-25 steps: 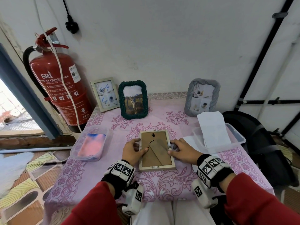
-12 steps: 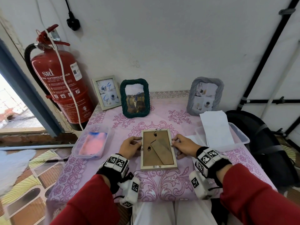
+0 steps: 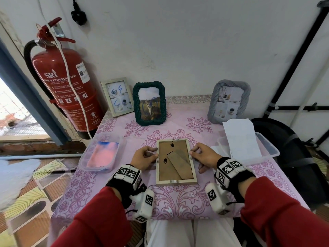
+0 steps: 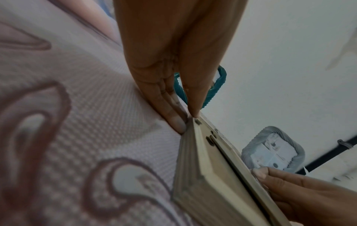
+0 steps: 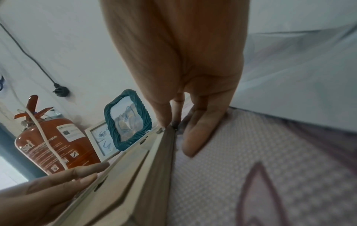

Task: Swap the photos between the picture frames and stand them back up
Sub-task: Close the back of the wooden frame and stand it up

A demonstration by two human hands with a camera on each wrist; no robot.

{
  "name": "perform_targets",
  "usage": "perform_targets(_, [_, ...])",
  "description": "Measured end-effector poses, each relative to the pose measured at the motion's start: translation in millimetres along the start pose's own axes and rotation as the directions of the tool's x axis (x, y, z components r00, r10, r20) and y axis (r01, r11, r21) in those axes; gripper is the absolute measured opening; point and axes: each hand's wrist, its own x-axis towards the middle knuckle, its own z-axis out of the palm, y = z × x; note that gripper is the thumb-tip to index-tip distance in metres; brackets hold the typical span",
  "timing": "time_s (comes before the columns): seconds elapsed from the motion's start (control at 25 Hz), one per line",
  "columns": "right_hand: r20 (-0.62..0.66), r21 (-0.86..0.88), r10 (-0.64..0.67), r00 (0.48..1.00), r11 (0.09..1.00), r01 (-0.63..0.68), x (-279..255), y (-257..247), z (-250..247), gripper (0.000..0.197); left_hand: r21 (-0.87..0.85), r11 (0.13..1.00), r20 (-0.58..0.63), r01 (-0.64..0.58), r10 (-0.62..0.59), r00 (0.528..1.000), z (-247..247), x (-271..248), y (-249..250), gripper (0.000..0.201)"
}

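A pale wooden picture frame [image 3: 175,162] lies face down on the pink tablecloth [image 3: 178,200], its brown backing and folded stand facing up. My left hand [image 3: 145,156] pinches the frame's left edge [image 4: 195,146] between thumb and fingers. My right hand [image 3: 203,155] pinches the right edge [image 5: 166,146] the same way. At the back stand a white frame [image 3: 117,96], a dark green rope frame [image 3: 150,104] with a cat photo, and a grey rope frame [image 3: 229,101].
A red fire extinguisher [image 3: 64,88] stands left of the table by the wall. A plastic tub [image 3: 100,155] with pink and blue cloth sits on the left. On the right a clear tub [image 3: 267,147] holds white paper [image 3: 240,138]. A black bag [image 3: 292,157] lies beyond the right edge.
Both hands slid from the frame's backing outward to its side edges and now pinch them. The frame stays flat on the cloth.
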Motion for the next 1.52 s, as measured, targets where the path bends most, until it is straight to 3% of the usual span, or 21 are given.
perform_targets(0.2, [-0.051, 0.111, -0.011, 0.999, 0.994, 0.016, 6, 5, 0, 0.013, 0.043, 0.999, -0.006, -0.014, 0.014, 1.000, 1, 0, 2, 0.015])
perform_targets(0.72, [-0.103, 0.186, -0.033, 0.994, 0.981, 0.051, 10, 12, -2, 0.022, 0.102, 0.994, -0.016, -0.035, 0.037, 0.999, 3, 3, 0, 0.019])
perform_targets(1.52, [-0.006, 0.156, 0.098, 0.995, 0.983, -0.096, 14, -7, -5, 0.023, 0.157, 0.986, -0.032, -0.049, 0.055, 0.998, 4, 5, -2, 0.026])
